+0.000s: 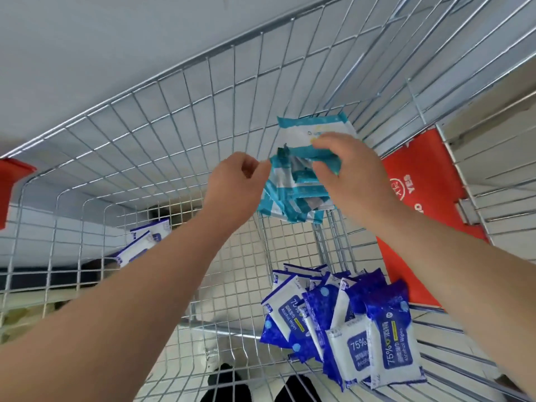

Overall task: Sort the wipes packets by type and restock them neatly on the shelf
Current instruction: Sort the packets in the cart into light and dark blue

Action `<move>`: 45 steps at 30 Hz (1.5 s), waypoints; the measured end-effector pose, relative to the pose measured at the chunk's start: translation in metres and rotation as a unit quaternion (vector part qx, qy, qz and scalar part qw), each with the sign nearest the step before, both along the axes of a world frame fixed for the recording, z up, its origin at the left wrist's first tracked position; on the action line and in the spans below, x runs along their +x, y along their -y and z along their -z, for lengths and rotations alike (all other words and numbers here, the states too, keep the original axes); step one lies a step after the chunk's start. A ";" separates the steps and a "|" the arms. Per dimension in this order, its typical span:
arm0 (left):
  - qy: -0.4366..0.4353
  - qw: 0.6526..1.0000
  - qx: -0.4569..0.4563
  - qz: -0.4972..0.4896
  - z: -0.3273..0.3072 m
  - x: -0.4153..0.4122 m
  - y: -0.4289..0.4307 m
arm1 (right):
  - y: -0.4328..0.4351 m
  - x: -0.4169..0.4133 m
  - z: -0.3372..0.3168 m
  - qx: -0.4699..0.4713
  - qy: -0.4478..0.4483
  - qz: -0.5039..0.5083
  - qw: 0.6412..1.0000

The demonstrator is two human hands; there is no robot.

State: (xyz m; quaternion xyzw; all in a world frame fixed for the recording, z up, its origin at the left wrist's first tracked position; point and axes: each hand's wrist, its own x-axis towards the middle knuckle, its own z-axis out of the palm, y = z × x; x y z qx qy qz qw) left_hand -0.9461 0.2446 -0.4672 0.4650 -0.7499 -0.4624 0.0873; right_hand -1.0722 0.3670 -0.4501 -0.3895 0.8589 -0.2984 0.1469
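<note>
Head view: both forearms reach forward over a wire cart [174, 134], seen from above. The left hand [236, 184] has its fingers curled, and thumb and forefinger pinch the left edge of a bundle of teal wipes packets [293, 198]. The right hand [351, 172] grasps the same bundle from the right side, fingers curled over the top and thumb underneath. The bundle is held in the air above the cart floor, near the far wire wall. Its packets are fanned and uneven, and one sticks up behind the right fingers. A pile of blue alcohol wipes packets [348, 329] lies loose on the cart floor below the right forearm, well apart from the teal bundle. Their labels read "75%" and "Alcohol Wipes". A few more blue-and-white packets [142, 242] show through the mesh at the left; what they rest on cannot be told. A red panel [414, 198] stands against the right wall of the cart.
</note>
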 end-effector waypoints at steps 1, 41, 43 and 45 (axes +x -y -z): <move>0.018 0.999 -0.026 0.015 0.000 0.021 0.004 | 0.005 0.014 0.001 0.005 -0.004 -0.028 1.000; 0.052 0.967 0.211 0.135 -0.008 0.123 -0.007 | -0.022 0.062 -0.031 0.283 0.391 -0.141 0.865; 0.068 0.955 0.230 0.176 -0.019 0.103 -0.031 | -0.048 0.042 -0.047 0.319 0.356 -0.160 0.864; 0.088 0.936 0.257 0.225 -0.023 0.085 -0.058 | -0.072 0.028 -0.053 0.369 0.283 -0.204 0.862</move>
